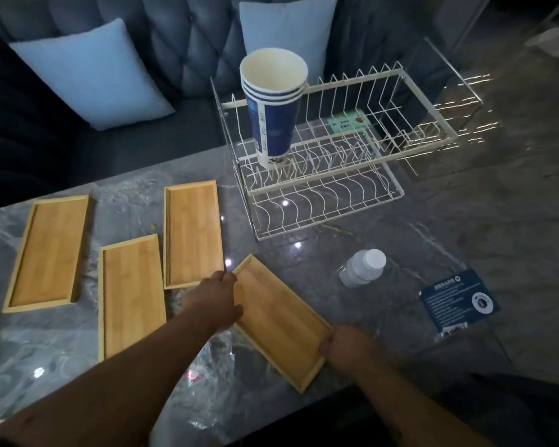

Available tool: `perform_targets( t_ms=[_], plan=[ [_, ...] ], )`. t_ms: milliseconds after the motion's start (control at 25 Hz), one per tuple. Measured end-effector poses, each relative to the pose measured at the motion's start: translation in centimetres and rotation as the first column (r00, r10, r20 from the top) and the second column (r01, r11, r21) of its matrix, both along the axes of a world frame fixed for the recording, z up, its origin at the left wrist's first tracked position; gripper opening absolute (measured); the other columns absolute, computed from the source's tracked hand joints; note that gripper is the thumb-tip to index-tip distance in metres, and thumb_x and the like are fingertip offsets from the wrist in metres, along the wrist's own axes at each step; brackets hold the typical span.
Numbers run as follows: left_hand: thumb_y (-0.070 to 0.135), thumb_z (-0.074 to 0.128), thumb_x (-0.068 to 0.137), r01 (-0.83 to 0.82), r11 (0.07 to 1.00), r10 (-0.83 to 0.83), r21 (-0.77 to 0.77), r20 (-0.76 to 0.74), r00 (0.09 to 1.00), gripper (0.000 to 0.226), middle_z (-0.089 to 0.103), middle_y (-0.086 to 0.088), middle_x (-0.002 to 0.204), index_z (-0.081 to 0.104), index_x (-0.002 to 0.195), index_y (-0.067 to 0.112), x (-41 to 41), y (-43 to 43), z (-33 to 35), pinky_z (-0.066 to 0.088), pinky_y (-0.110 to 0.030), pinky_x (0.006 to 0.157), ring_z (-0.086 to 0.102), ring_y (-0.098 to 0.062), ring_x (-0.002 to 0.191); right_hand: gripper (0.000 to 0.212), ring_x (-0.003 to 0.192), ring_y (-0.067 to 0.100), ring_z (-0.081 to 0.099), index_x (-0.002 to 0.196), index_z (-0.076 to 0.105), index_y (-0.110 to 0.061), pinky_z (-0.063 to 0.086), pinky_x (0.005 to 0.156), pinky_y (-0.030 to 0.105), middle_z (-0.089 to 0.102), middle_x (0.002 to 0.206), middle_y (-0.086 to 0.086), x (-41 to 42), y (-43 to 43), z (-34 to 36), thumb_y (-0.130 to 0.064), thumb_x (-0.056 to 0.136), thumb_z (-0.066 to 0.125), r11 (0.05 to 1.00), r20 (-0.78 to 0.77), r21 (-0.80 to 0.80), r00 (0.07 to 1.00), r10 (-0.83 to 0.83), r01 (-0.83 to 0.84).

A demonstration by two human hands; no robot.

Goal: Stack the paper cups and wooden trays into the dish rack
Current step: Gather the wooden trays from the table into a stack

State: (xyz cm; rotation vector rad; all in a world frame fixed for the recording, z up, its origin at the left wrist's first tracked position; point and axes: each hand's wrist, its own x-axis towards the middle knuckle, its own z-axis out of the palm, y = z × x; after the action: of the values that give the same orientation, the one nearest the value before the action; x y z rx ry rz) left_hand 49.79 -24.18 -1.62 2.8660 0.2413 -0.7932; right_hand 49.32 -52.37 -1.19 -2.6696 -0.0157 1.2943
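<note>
A stack of blue-and-white paper cups (pixel 273 104) stands upright in the left end of the white wire dish rack (pixel 352 169). Three wooden trays lie flat on the grey marble table: one at far left (pixel 47 253), one in the middle (pixel 131 293), one further back (pixel 192 232). A fourth wooden tray (pixel 279 321) lies slanted near the front edge. My left hand (pixel 218 300) grips its far left end. My right hand (pixel 344 345) grips its near right side.
A small white plastic bottle (pixel 363 267) lies on its side right of the held tray. A dark blue card (pixel 459 301) lies further right. Crumpled clear plastic (pixel 213 356) sits by the front edge. A sofa with light blue cushions (pixel 94 72) stands behind the table.
</note>
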Motion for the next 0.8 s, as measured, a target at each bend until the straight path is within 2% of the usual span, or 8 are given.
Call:
perform_targets(
  t_ms=[160, 280, 440, 600, 800],
  plan=[
    [0.051, 0.069, 0.080, -0.044, 0.998, 0.042, 0.052, 0.036, 0.998, 0.072, 0.054, -0.006, 0.131, 0.043, 0.139, 0.019, -0.5, -0.5, -0.8, 0.052, -0.043, 0.081, 0.061, -0.030, 0.110, 0.033, 0.109, 0.026, 0.063, 0.116, 0.059, -0.015, 0.048, 0.089, 0.030, 0.064, 0.120, 0.009, 0.3, -0.8, -1.1, -0.032, 0.087, 0.056, 0.997, 0.071, 0.031, 0.995, -0.076, 0.074],
    [0.050, 0.069, 0.077, -0.120, 0.993, 0.120, -0.008, -0.034, 0.992, 0.070, 0.060, -0.006, 0.124, 0.042, 0.135, 0.021, -2.3, -0.6, -1.5, 0.054, -0.042, 0.082, 0.066, -0.029, 0.104, 0.051, 0.115, 0.032, 0.059, 0.129, 0.045, -0.013, 0.048, 0.093, 0.036, 0.058, 0.128, 0.014, 1.0, -1.1, -1.1, -0.032, 0.084, 0.059, 0.985, 0.068, 0.069, 0.984, -0.164, 0.160],
    [0.050, 0.066, 0.074, -0.202, 0.977, 0.196, -0.073, -0.083, 0.977, 0.060, 0.064, -0.005, 0.117, 0.048, 0.124, 0.022, -4.9, -0.6, -1.9, 0.056, -0.040, 0.084, 0.066, -0.026, 0.102, 0.067, 0.121, 0.034, 0.054, 0.144, 0.030, -0.022, 0.046, 0.099, 0.043, 0.045, 0.140, 0.012, 1.3, -0.7, -0.6, -0.037, 0.084, 0.057, 0.963, 0.084, 0.118, 0.964, -0.251, 0.241],
    [0.047, 0.065, 0.073, -0.374, 0.917, 0.362, -0.139, -0.101, 0.927, 0.057, 0.065, -0.002, 0.115, 0.053, 0.122, 0.021, -6.4, -0.1, -1.9, 0.057, -0.040, 0.087, 0.066, -0.021, 0.100, 0.069, 0.119, 0.035, 0.056, 0.145, 0.029, -0.024, 0.047, 0.097, 0.043, 0.047, 0.140, 0.012, 0.9, 0.3, -0.5, -0.042, 0.084, 0.055, 0.978, 0.117, 0.107, 0.974, -0.194, 0.182],
    [0.049, 0.064, 0.076, -0.404, 0.905, 0.387, -0.132, -0.132, 0.912, 0.054, 0.068, -0.002, 0.115, 0.056, 0.123, 0.022, -7.5, 1.5, -2.0, 0.055, -0.033, 0.080, 0.068, -0.019, 0.095, 0.076, 0.124, 0.034, 0.051, 0.146, 0.023, -0.022, 0.047, 0.100, 0.047, 0.039, 0.146, 0.012, 1.3, 2.3, -0.6, -0.044, 0.080, 0.054, 0.993, 0.090, 0.108, 0.994, -0.067, 0.057]
  ],
)
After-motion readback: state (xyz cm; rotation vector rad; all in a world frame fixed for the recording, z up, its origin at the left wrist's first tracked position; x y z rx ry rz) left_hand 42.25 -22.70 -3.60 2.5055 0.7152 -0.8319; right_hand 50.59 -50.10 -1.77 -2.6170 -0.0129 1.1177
